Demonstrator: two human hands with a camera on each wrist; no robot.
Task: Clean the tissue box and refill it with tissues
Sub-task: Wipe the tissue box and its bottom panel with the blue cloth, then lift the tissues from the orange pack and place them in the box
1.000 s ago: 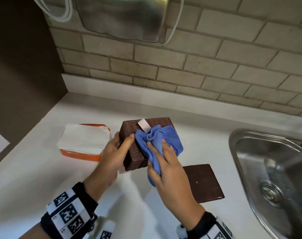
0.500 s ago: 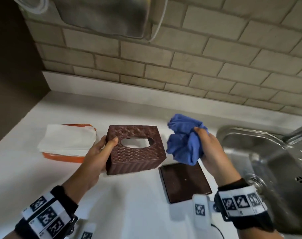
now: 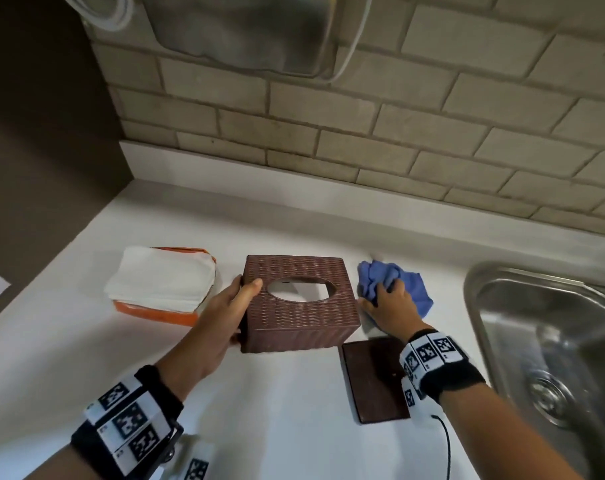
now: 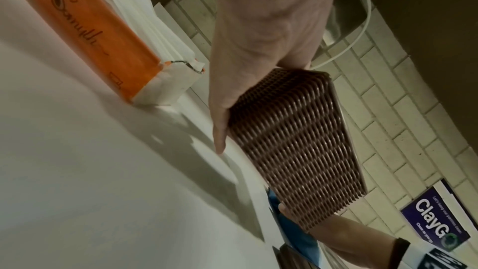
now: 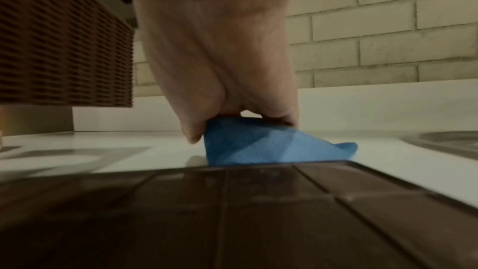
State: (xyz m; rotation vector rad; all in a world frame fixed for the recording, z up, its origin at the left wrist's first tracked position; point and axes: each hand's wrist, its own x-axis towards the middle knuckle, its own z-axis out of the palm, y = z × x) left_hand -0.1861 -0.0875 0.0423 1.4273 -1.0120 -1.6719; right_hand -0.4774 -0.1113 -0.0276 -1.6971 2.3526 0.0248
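A brown woven tissue box [image 3: 299, 306] with an oval top opening is held just above the white counter [image 3: 277, 427] by my left hand [image 3: 225, 317], thumb on top and fingers at its left side; the left wrist view shows the same box [image 4: 292, 146]. My right hand [image 3: 389, 303] grips a crumpled blue cloth [image 3: 412, 285] that lies on the counter right of the box; in the right wrist view the fingers pinch the cloth [image 5: 261, 144]. A stack of white tissues [image 3: 162, 280] in an orange pack lies left of the box. The flat brown base plate [image 3: 373, 382] lies in front of the cloth.
A steel sink [image 3: 553, 341] is set into the counter at the right. A tiled wall [image 3: 363, 133] runs behind, with a metal dispenser [image 3: 245, 32] and a white cable above. A dark wall panel [image 3: 34, 133] closes the left side.
My right hand took the blue cloth off the box, swung it right and lowered it onto the counter. The left hand turned the box upright, opening upward.
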